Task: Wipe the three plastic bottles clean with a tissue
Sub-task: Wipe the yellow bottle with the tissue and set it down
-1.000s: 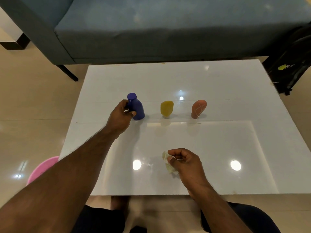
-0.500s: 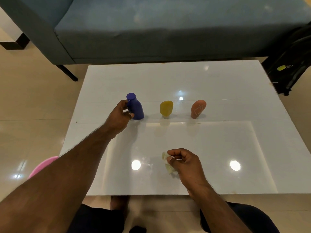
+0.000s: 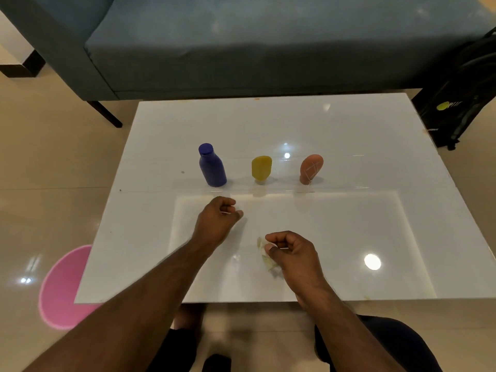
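Note:
Three plastic bottles stand in a row across the middle of the white table [image 3: 335, 124]: a blue bottle [image 3: 212, 167] with a cap at the left, a yellow bottle [image 3: 261, 167] in the middle, an orange bottle [image 3: 310, 169] at the right. My left hand [image 3: 218, 218] hovers in front of the blue bottle, apart from it, fingers curled with nothing in them. Nearer the front edge, my right hand [image 3: 291, 252] is closed on a crumpled pale tissue [image 3: 267, 260] that rests on the tabletop.
A blue-grey sofa [image 3: 241, 44] stands behind the table. A black bag [image 3: 467, 92] leans at the far right. A pink round object [image 3: 61, 288] lies on the floor at the table's front left corner. My knees show below the front edge.
My left hand has let go of the blue bottle and drawn back toward me. The blue bottle stays standing in its place. My right hand still holds the tissue.

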Motion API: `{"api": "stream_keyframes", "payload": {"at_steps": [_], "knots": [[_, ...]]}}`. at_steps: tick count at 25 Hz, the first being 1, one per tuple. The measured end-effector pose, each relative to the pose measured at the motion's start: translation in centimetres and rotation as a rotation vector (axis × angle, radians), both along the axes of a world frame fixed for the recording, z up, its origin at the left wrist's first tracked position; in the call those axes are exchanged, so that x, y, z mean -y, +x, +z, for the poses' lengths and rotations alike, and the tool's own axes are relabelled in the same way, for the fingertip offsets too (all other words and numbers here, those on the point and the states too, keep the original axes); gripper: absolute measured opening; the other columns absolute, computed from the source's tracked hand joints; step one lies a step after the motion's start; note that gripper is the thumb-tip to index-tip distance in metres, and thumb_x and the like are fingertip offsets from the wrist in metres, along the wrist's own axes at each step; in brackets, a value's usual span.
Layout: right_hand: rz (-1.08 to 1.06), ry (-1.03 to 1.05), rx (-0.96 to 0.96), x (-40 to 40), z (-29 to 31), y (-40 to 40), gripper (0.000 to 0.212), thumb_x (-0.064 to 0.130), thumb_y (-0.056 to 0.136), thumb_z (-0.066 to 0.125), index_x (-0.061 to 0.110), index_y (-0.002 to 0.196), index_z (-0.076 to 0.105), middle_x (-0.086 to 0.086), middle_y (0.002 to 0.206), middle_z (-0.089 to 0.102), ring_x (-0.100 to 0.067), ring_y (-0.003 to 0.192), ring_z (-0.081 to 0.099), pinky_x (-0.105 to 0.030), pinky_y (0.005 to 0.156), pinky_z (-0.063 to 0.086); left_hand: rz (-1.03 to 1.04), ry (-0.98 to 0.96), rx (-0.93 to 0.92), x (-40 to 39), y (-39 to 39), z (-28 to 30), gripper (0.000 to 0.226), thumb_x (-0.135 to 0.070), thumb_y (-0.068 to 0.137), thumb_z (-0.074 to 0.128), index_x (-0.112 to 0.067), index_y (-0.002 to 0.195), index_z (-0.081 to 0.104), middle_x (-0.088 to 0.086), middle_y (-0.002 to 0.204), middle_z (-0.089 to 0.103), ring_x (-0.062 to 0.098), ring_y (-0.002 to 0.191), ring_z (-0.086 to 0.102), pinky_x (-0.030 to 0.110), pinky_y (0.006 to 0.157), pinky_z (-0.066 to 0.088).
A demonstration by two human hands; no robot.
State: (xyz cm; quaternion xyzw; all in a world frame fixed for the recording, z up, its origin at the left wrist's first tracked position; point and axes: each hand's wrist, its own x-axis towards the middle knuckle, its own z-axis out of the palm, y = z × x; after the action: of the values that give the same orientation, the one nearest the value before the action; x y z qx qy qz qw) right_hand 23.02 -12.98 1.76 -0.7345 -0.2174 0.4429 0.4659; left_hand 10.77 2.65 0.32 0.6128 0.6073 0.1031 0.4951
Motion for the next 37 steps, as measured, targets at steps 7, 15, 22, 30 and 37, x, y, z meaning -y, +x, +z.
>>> {"api": "stream_keyframes", "payload": {"at_steps": [7,15,22,30,37], "knots": [[-0.023,0.0,-0.003,0.1,0.1,0.8,0.013,0.014,0.084,0.071,0.024,0.093,0.072,0.01,0.09,0.07,-0.01,0.085,0.066,-0.026,0.073,0.057,0.006,0.025,0.078,-2.6,7.5,-0.3,0.066,-0.023,0.087,0.078,-0.02,0.144,0.045,0.001,0.124,0.06,0.024,0.101,0.066,0.039,0.092,0.06],[-0.029,-0.01,-0.026,0.2,-0.4,1.4,0.013,0.014,0.084,0.071,0.024,0.093,0.073,0.009,0.089,0.07,-0.011,0.085,0.066,-0.032,0.071,0.059,-0.002,0.05,0.086,-4.3,9.7,-1.8,0.057,-0.018,0.091,0.074,-0.018,0.14,0.045,0.001,0.096,0.059,0.016,0.068,0.063,0.023,0.058,0.053],[-0.048,-0.014,-0.046,0.3,-0.5,2.0,0.014,0.015,0.084,0.071,0.027,0.091,0.073,0.008,0.089,0.071,-0.012,0.085,0.067,-0.031,0.071,0.059,-0.072,0.106,0.126,-2.2,7.7,0.0,0.05,-0.039,0.092,0.071,-0.016,0.133,0.053,0.003,0.115,0.064,0.026,0.102,0.067,0.044,0.088,0.06],[-0.119,0.1,-0.174,2.0,3.5,1.0,0.016,0.006,0.083,0.07,0.018,0.094,0.073,-0.004,0.097,0.073,-0.026,0.095,0.067,-0.041,0.083,0.056,0.0,-0.206,0.36,9.1,-3.0,6.4,0.035,-0.031,0.095,0.069,-0.018,0.126,0.061,0.002,0.108,0.073,0.014,0.085,0.073,0.029,0.071,0.053],[-0.043,0.27,-0.17,7.3,10.1,-5.4,0.014,0.007,0.086,0.067,0.017,0.095,0.071,-0.005,0.094,0.072,-0.027,0.088,0.069,-0.043,0.076,0.058,-0.05,-0.256,0.488,17.6,-8.8,12.1,0.039,-0.04,0.093,0.069,-0.037,0.129,0.057,0.003,0.114,0.071,0.02,0.096,0.071,0.033,0.081,0.058]]}}
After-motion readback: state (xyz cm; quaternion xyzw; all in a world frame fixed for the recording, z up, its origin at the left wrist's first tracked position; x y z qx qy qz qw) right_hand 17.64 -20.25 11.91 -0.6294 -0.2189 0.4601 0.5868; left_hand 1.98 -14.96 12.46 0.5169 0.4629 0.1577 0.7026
